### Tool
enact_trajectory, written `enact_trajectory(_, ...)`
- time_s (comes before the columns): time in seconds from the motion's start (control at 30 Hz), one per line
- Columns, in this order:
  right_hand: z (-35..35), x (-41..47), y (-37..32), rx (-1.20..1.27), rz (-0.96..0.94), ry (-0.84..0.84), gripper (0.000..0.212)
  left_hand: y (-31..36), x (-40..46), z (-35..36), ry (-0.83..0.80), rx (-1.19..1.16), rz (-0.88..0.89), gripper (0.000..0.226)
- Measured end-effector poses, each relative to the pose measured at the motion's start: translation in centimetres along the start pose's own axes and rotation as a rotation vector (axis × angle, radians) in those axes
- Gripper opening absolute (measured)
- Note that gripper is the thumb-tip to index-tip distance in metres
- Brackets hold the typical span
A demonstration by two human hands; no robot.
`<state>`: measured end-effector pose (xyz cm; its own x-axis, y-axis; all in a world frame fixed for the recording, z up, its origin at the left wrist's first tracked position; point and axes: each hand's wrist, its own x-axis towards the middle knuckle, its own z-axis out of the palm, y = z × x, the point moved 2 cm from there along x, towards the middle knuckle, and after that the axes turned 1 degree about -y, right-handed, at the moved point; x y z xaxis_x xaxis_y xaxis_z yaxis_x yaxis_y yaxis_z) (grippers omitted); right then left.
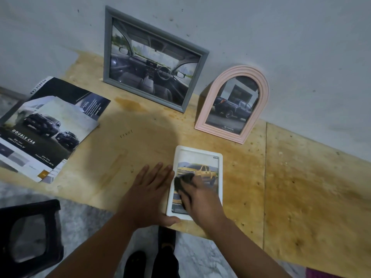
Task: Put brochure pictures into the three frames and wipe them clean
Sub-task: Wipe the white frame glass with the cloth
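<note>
Brochure (40,125) reads "DOUBLE CAB", pink frame (233,105) pic "TOYOTA", right hand (200,199) gripping dark cloth (183,182) on white frame (218,177), left hand (149,193) fingers flat beside it, frame's lower text hidden under fingers.

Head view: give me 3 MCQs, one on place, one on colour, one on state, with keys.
1. Where is the white frame?
A. Leaning on the wall
B. Flat on the wooden board
C. On the brochure

2. What colour is the arched frame?
A. Pink
B. Grey
C. Black

3. What is the right hand doing?
A. Resting open and empty
B. Lifting the grey frame
C. Pressing a dark cloth onto the white frame's picture

Answers:
1 B, it lies flat near the board's front edge, with the left hand steadying its side.
2 A, its ridged arch is pink and it stands against the wall.
3 C, the fingers curl round the cloth over the yellow truck picture.
</note>
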<state>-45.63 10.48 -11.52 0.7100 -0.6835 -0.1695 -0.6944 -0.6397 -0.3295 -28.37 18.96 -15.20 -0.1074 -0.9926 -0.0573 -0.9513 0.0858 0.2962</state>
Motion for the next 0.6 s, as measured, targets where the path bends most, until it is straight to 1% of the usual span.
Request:
enact_trajectory(0.1, -0.9, -4.3, 1.0, 0.112, -0.064, -0.241, 0.043, 0.2, -0.1, -0.3, -0.012, -0.005, -0.007, 0.132)
enact_trajectory(0.13, -1.8, -4.3, 1.8, 0.221, -0.03, -0.296, 0.039, 0.3, -0.1, -0.4, -0.01, -0.006, -0.009, 0.132)
enact_trajectory(0.17, -3.0, -3.7, 2.8, 0.371, 0.052, -0.328, 0.034, 0.3, -0.1, -0.4, -0.015, -0.005, -0.009, 0.132)
enact_trajectory(0.2, -4.1, -2.7, 4.2, 0.488, 0.151, -0.289, 0.029, 0.3, -0.1, -0.5, -0.026, -0.003, -0.007, 0.132)
enact_trajectory(0.23, -5.2, -1.4, 5.8, 0.525, 0.253, -0.184, 0.027, 0.2, 0.0, -0.4, -0.033, 0.0, -0.007, 0.132)
enact_trajectory(0.27, -5.8, 0.0, 7.2, 0.451, 0.316, -0.066, 0.027, 0.1, 0.0, -0.3, -0.034, 0.003, -0.007, 0.132)
enact_trajectory(0.3, -5.9, 1.2, 8.0, 0.323, 0.351, 0.023, 0.03, 0.1, 0.1, -0.2, -0.034, 0.006, -0.005, 0.132)
enact_trajectory(0.33, -5.6, 2.1, 8.1, 0.179, 0.371, 0.077, 0.034, 0.1, 0.1, -0.2, -0.035, 0.008, -0.001, 0.131)
enact_trajectory(0.4, -3.8, 2.7, 6.8, -0.004, 0.366, 0.105, 0.04, 0.0, 0.0, -0.1, -0.033, 0.015, 0.007, 0.13)
enact_trajectory(0.53, -0.3, -2.0, 3.8, -0.083, 0.348, 0.09, 0.047, 0.0, 0.1, -0.1, -0.06, 0.032, 0.009, 0.129)
enact_trajectory(0.6, 1.0, -5.3, 2.4, -0.096, 0.307, 0.02, 0.049, 0.1, 0.3, -0.3, -0.073, 0.044, 0.005, 0.13)
